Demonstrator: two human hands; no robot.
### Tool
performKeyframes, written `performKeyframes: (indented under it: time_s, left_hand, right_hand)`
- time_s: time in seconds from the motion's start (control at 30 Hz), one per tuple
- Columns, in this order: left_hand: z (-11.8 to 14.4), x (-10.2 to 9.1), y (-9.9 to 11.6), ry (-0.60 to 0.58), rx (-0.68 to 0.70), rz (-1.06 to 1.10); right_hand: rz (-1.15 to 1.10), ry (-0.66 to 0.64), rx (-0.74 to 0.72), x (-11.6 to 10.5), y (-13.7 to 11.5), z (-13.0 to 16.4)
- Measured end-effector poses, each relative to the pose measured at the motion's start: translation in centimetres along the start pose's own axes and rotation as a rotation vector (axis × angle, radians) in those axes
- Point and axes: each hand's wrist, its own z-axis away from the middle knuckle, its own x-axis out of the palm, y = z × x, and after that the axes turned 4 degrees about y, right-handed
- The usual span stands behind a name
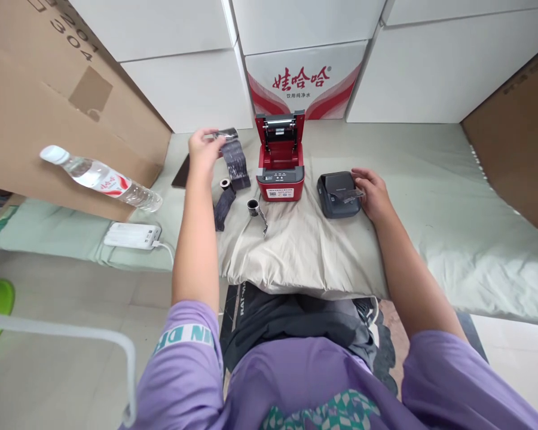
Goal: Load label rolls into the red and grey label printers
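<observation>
My left hand [204, 154] is closed on a roll of dark printed label strip [237, 164], with its loose end hanging down onto the cloth. Below it are a second small roll with a dark strip [225, 209] and a black roll with a curled tail [253, 208]. A red label printer [281, 182] stands in the middle, its lid raised. My right hand [373, 194] is at the right side of a dark grey portable printer [341, 206]. Between its thumb and fingers is a thin, see-through piece [346, 195] lying over the printer's front; its kind is unclear.
A water bottle [112, 181] leans at the left above a white power bank [132, 235] with a cable. Behind my left forearm lies a flat dark brown item [180, 174]. White cartons [302, 77] line the back; brown cardboard boxes [94, 119] flank the cloth-covered surface [412, 179].
</observation>
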Motion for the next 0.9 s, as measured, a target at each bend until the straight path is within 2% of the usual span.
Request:
performKeyframes:
  time_s: [0.07,0.17,0.33,0.53,0.63,0.73,0.9]
  left_hand:
    - [1.3,-1.2,0.3,0.040,-0.005,0.196]
    - [3.4,-1.8,0.9,-0.064,-0.006,0.358]
    - [5.4,-0.2,2.2,-0.156,0.030,0.362]
    - [5.5,1.4,4.4,-0.190,0.068,0.344]
    - [5.1,1.8,5.2,-0.213,0.161,0.376]
    - [4.4,2.2,6.0,-0.317,0.260,0.285]
    - [3.2,4.0,6.9,-0.443,0.364,-0.072]
  right_hand:
    - [-0.002,0.001,0.002,0.0,0.1,0.0]
    - [-0.019,0.004,0.013,0.0,0.1,0.0]
    - [-0.021,-0.002,0.007,0.0,0.1,0.0]
    - [-0.039,0.015,0.028,0.0,0.2,0.0]
    - [-0.048,0.009,0.036,-0.1,0.3,0.0]
    - [-0.035,0.003,0.030,-0.1,0.3,0.0]
    - [-0.043,0.013,0.058,-0.1,0.0,0.2]
